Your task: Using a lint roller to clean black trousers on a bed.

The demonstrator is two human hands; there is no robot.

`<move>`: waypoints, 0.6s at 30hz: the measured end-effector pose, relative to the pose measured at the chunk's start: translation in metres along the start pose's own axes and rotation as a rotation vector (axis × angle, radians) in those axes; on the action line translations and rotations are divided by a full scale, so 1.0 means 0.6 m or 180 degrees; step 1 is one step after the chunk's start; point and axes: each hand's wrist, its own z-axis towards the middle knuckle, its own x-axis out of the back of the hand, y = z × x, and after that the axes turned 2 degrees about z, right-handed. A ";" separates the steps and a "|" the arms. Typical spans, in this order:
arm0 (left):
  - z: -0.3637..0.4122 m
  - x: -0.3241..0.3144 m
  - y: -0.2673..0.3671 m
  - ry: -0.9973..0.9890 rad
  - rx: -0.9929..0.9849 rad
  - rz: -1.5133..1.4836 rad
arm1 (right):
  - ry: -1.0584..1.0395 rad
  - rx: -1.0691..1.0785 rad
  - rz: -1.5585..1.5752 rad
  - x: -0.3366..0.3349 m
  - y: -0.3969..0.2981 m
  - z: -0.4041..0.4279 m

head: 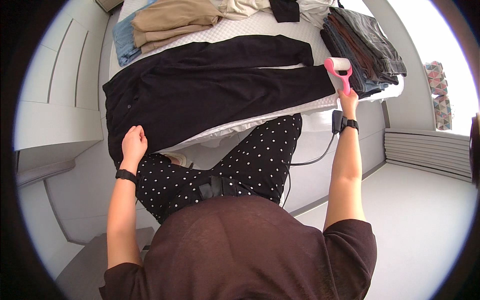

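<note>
Black trousers (210,86) lie spread across the bed, with the waistband at the left and the leg ends at the right. My right hand (348,100) grips the pink handle of a lint roller (339,65), whose white roll stands just beyond the trouser leg ends, beside a stack of folded trousers. My left hand (135,144) rests with curled fingers on the near edge of the black trousers, close to the waistband; whether it pinches the cloth cannot be told.
A stack of folded jeans and trousers (360,48) sits at the bed's right end. Folded tan clothing (172,20) and light blue denim (125,35) lie at the far left, with white garments (243,7) behind. A cable (315,162) hangs from my right wrist device. White cabinets (60,63) stand left.
</note>
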 end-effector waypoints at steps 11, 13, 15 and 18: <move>0.026 -0.009 0.035 0.0434 -0.0409 -0.0485 | -0.0930 0.0002 0.1706 -0.047 -0.190 -0.110; 0.032 -0.025 0.041 0.0244 -0.0337 -0.0051 | -0.1041 -0.0137 0.1722 -0.070 -0.202 -0.115; 0.042 -0.030 0.048 0.0253 -0.0276 0.0108 | -0.1070 -0.0239 0.2594 -0.108 -0.160 -0.101; 0.042 -0.022 0.052 0.0331 -0.0265 0.0162 | -0.0924 -0.0565 0.3100 -0.128 -0.125 -0.097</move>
